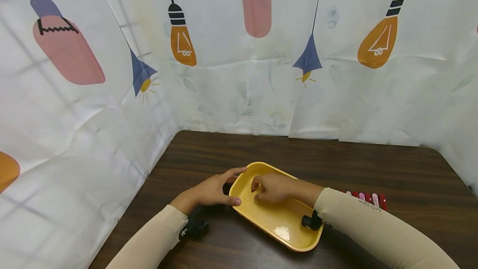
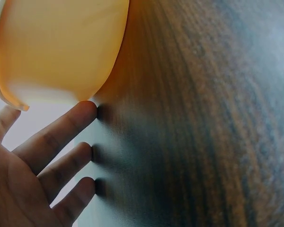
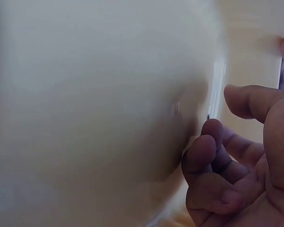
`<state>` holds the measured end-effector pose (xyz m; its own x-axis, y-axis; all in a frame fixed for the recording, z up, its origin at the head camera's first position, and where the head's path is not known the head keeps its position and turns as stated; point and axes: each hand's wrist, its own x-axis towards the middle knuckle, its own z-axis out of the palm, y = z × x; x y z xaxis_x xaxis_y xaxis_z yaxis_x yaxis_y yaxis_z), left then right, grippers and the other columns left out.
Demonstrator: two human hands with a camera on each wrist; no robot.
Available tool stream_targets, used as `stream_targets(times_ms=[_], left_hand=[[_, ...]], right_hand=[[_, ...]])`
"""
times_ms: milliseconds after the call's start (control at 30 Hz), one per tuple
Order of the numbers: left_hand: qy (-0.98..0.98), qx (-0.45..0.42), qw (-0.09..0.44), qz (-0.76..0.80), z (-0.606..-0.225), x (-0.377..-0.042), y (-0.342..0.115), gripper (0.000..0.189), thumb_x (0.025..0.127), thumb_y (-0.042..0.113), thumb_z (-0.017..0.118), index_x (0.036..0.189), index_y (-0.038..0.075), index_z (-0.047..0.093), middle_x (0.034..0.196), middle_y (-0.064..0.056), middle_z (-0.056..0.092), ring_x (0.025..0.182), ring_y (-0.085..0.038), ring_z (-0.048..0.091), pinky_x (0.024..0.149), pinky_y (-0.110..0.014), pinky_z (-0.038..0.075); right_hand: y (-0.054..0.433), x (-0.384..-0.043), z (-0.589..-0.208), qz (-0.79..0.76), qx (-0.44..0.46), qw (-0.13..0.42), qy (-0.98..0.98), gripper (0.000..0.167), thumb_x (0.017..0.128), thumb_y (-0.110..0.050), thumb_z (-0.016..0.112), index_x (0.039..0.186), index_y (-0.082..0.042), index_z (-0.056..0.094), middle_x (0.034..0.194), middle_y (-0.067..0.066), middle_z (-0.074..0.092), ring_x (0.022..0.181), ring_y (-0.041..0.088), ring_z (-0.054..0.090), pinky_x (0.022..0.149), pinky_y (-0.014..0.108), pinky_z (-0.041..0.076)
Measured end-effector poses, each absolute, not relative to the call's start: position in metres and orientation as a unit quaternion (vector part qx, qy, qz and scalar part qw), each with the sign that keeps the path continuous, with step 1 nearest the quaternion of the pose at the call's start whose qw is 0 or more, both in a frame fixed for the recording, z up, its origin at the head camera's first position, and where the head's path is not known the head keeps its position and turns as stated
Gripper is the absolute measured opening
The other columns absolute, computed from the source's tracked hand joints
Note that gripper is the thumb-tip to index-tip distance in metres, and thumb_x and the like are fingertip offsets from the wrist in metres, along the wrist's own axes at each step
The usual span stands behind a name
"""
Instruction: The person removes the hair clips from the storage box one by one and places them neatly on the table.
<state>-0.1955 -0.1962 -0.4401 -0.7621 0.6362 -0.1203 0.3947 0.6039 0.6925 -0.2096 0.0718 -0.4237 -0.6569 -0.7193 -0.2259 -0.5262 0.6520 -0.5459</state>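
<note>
A yellow rectangular tray (image 1: 278, 223) with rounded corners lies at a slant on the dark wooden table. At its left end is my left hand (image 1: 213, 190), with the thumb by the rim and the other fingers spread along the outside. The left wrist view shows the index fingertip touching the tray's outer wall (image 2: 61, 47). My right hand (image 1: 276, 188) reaches inside the tray, fingers bent toward its floor (image 3: 94, 104). In the right wrist view the thumb stands apart from the fingers. A tiny dark spot (image 3: 208, 117) shows near a fingertip; its kind is unclear.
To the right, partly behind the right sleeve (image 1: 373, 227), a row of several red and pink hair clips (image 1: 375, 199) lies on the table (image 1: 224, 148). A white curtain printed with lamps (image 1: 239, 94) hangs behind the table and along its left side.
</note>
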Motion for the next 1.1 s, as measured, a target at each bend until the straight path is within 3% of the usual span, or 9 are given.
stream_targets(times_ms=[167, 400, 600, 767, 1000, 1100], left_hand=[[0.875, 0.297, 0.18, 0.336, -0.4399, -0.1954, -0.1961, 0.091, 0.085, 0.061, 0.076, 0.159, 0.05, 0.022, 0.141, 0.011, 0.058, 0.13, -0.016, 0.055, 0.107, -0.056, 0.041], [0.874, 0.295, 0.184, 0.339, -0.4396, -0.1956, -0.1955, 0.092, 0.085, 0.06, 0.076, 0.159, 0.049, 0.022, 0.141, 0.011, 0.058, 0.13, -0.015, 0.054, 0.107, -0.055, 0.041], [0.875, 0.292, 0.183, 0.339, -0.4397, -0.1954, -0.1955, 0.091, 0.085, 0.06, 0.077, 0.158, 0.051, 0.022, 0.141, 0.011, 0.058, 0.13, -0.016, 0.054, 0.107, -0.055, 0.041], [0.876, 0.291, 0.182, 0.339, -0.4395, -0.1951, -0.1955, 0.091, 0.085, 0.06, 0.076, 0.158, 0.051, 0.022, 0.142, 0.011, 0.058, 0.13, -0.016, 0.054, 0.107, -0.055, 0.041], [0.873, 0.294, 0.183, 0.344, -0.4394, -0.195, -0.1952, 0.091, 0.085, 0.059, 0.077, 0.158, 0.051, 0.023, 0.141, 0.013, 0.058, 0.131, -0.014, 0.054, 0.109, -0.055, 0.039], [0.873, 0.293, 0.184, 0.343, -0.4395, -0.1948, -0.1952, 0.091, 0.085, 0.059, 0.077, 0.158, 0.051, 0.022, 0.141, 0.014, 0.058, 0.131, -0.014, 0.054, 0.108, -0.055, 0.04]], right_hand=[[0.0716, -0.2088, -0.4231, -0.239, -0.347, 0.196, 0.886, 0.018, 0.094, -0.02, 0.071, 0.109, -0.011, 0.065, 0.073, -0.005, 0.058, 0.06, 0.008, 0.051, 0.057, 0.025, 0.043], [0.0702, -0.2079, -0.4245, -0.222, -0.32, 0.166, 0.906, 0.021, 0.093, -0.02, 0.072, 0.104, -0.005, 0.062, 0.077, -0.003, 0.058, 0.063, 0.011, 0.053, 0.059, 0.027, 0.046], [0.07, -0.2079, -0.4266, -0.209, -0.32, 0.16, 0.91, 0.028, 0.093, -0.021, 0.072, 0.113, -0.004, 0.061, 0.072, -0.003, 0.056, 0.059, 0.01, 0.052, 0.056, 0.027, 0.044], [0.0696, -0.2079, -0.4263, -0.214, -0.323, 0.155, 0.909, 0.044, 0.093, -0.021, 0.071, 0.125, 0.003, 0.056, 0.066, -0.003, 0.054, 0.053, 0.01, 0.05, 0.051, 0.026, 0.041], [0.0693, -0.2078, -0.4264, -0.209, -0.313, 0.155, 0.914, 0.034, 0.092, -0.025, 0.074, 0.11, -0.002, 0.056, 0.07, 0.0, 0.054, 0.056, 0.012, 0.052, 0.052, 0.027, 0.042], [0.0692, -0.2082, -0.4271, -0.207, -0.31, 0.159, 0.914, 0.035, 0.091, -0.025, 0.074, 0.112, -0.002, 0.057, 0.071, 0.0, 0.055, 0.057, 0.012, 0.052, 0.054, 0.028, 0.043]])
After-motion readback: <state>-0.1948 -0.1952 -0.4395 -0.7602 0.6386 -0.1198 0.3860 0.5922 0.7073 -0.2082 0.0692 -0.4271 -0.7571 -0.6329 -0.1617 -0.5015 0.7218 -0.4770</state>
